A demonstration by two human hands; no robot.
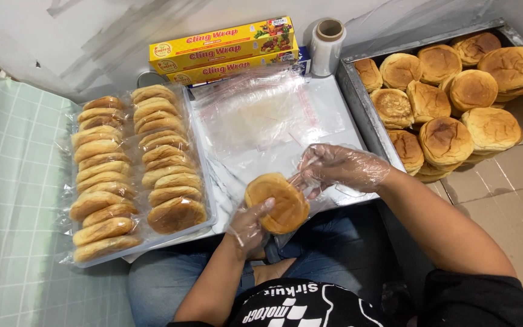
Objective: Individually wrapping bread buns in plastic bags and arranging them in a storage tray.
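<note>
My left hand [248, 225], in a thin clear glove, holds a round golden-brown bun [278, 203] from below, just above my lap. My right hand [337, 166], also gloved, pinches the edge of a clear plastic bag [310, 181] right beside the bun. A stack of flat clear bags [261, 118] lies on the tray [349, 200] in front of me. Whether the bun is partly inside the bag I cannot tell.
Two rows of bagged buns [131, 166] lie on the tray's left side. A metal bin [358, 106] at right holds several loose buns [446, 91] on cardboard. Yellow wrap boxes [225, 51] and a clear film roll [327, 45] stand by the back wall. Tiled floor at left.
</note>
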